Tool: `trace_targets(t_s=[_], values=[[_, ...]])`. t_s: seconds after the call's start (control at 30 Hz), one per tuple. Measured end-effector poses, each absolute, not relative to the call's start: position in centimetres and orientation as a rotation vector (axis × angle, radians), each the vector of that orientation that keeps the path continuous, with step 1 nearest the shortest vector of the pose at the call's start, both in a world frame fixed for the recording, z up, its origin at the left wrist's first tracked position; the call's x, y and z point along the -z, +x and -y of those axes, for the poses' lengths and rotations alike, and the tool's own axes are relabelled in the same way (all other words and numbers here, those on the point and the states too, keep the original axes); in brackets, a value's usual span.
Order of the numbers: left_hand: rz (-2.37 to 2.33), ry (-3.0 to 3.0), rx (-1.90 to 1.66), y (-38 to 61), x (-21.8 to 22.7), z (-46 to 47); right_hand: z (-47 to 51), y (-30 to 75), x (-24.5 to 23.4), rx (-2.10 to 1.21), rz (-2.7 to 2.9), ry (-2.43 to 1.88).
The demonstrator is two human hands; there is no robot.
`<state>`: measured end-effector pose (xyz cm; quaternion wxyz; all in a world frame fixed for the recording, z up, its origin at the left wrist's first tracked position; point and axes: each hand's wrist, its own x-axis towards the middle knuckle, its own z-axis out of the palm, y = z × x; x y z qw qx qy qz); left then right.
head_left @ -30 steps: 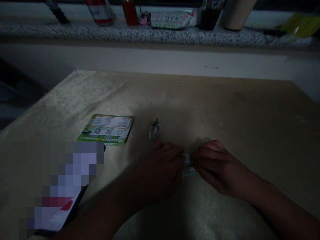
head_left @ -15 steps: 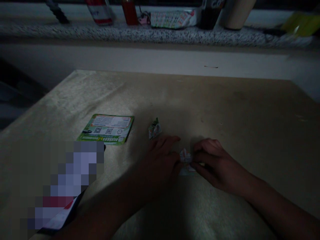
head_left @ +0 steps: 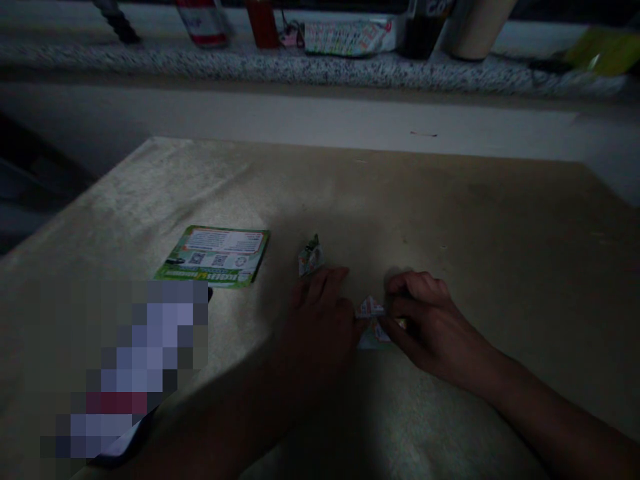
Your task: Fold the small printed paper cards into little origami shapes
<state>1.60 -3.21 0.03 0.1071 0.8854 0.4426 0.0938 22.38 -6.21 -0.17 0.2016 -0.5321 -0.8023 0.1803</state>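
A small printed paper [head_left: 373, 335], partly folded with a pointed peak at its far side, lies on the table between my hands. My left hand [head_left: 320, 320] pins its left edge with the thumb, the other fingers resting on the table. At its right edge, my right hand [head_left: 425, 320] pinches the paper between thumb and fingers. Just beyond my left fingers stands a small folded paper piece [head_left: 311, 257] with a green tip. Dim light hides the fine creases.
A stack of green printed leaflets [head_left: 215, 257] lies to the left. Nearer me is a blurred-out phone-like device [head_left: 145, 347]. Behind the table [head_left: 475, 200], a speckled stone sill [head_left: 250, 67] carries bottles, a crumpled wrapper [head_left: 345, 38] and a yellow packet [head_left: 605, 52].
The paper's raised peak has been folded lower and flatter, showing more of the near sheet. My left fingers have drawn slightly left; my right hand stays at the right edge.
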Motion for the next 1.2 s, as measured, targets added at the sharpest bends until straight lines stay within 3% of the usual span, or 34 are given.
trace_targets(t_s=[1.2], values=[[-1.386, 2.456, -0.195, 1.61, -0.70, 2.84, 6.17, 21.66, 0.14, -0.403, 2.147, -1.694]])
